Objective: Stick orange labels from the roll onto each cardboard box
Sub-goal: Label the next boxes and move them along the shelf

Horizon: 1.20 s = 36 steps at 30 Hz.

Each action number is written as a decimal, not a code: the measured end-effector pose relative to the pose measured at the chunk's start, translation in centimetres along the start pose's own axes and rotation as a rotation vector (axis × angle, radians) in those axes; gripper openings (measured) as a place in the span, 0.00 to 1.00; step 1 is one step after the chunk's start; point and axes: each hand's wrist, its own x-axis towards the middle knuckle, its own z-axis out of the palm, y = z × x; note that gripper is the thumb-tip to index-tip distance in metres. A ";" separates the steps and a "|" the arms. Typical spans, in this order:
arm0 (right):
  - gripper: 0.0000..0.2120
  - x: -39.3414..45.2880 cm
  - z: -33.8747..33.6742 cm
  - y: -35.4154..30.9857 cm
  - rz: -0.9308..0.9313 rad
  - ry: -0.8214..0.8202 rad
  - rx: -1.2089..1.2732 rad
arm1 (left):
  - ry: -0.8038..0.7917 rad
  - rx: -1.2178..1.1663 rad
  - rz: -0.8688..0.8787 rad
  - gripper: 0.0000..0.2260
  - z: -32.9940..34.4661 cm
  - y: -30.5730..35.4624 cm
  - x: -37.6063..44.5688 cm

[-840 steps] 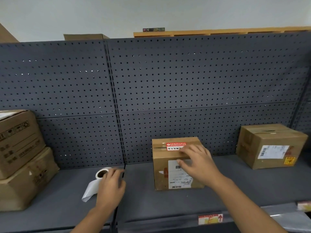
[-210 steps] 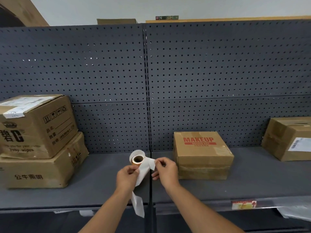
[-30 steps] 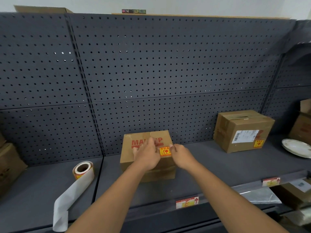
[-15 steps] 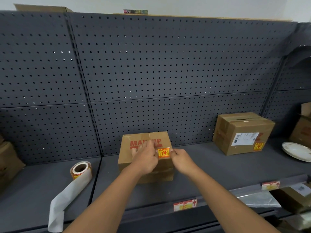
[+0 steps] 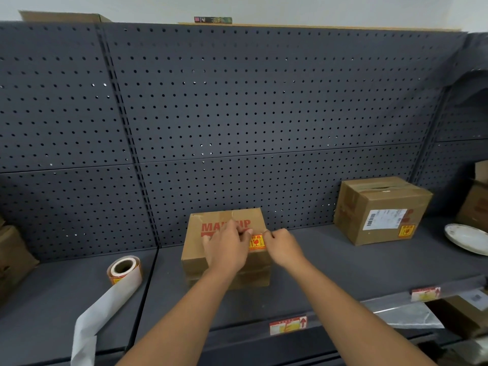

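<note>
Left hand: I see my left hand (image 5: 227, 247) lying on top of the middle box (image 5: 224, 260), fingers curled toward the orange label (image 5: 257, 242); whether they pinch its left edge or only press it, I cannot tell.
Right hand: my right hand (image 5: 284, 247) sits at the label's right edge, fingertips bent in and touching it; a pinch or a press, I cannot tell.
Label: it lies on the box's top face, near the right front part, between my 2 hands, below the red printed word.
Middle box: it stands on the grey shelf (image 5: 330, 262), close to the pegboard back wall (image 5: 237, 101).
Roll: the label roll (image 5: 124, 269) rests on the shelf to the left of the box, apart from it, with a white backing strip (image 5: 97, 318) trailing over the front edge.
Second box: the box on the right (image 5: 383, 210) already carries 1 orange label on its front, beside a white shipping slip.
Plate: a white plate (image 5: 467, 237) lies at the far right.
Left edge: more boxes (image 5: 13, 257) are partly in view.
</note>
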 end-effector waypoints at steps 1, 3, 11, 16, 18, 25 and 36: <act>0.22 0.1 0.0 0.0 0.008 -0.002 -0.011 | 0.001 -0.005 -0.018 0.11 0.1 0.1 0.1; 0.21 0.2 -0.2 -0.2 0.010 -0.008 -0.033 | -0.008 -0.010 -0.040 0.11 0.2 0.2 0.4; 0.25 -0.1 -0.2 -0.1 -0.022 -0.076 0.036 | -0.036 0.002 -0.006 0.11 -0.1 0.0 0.4; 0.20 0.7 0.2 -0.1 0.024 -0.073 0.008 | -0.069 0.011 0.019 0.11 -0.1 -0.2 0.5; 0.20 0.5 0.2 0.0 0.018 -0.073 0.006 | -0.077 0.001 0.014 0.10 0.0 -0.2 0.6; 0.20 -0.2 0.0 0.1 -0.026 -0.075 0.001 | -0.111 -0.007 -0.020 0.07 0.0 0.2 0.7; 0.22 -1.3 -0.2 0.2 -0.082 -0.132 0.081 | -0.269 -0.002 0.106 0.12 -1.1 -0.8 0.5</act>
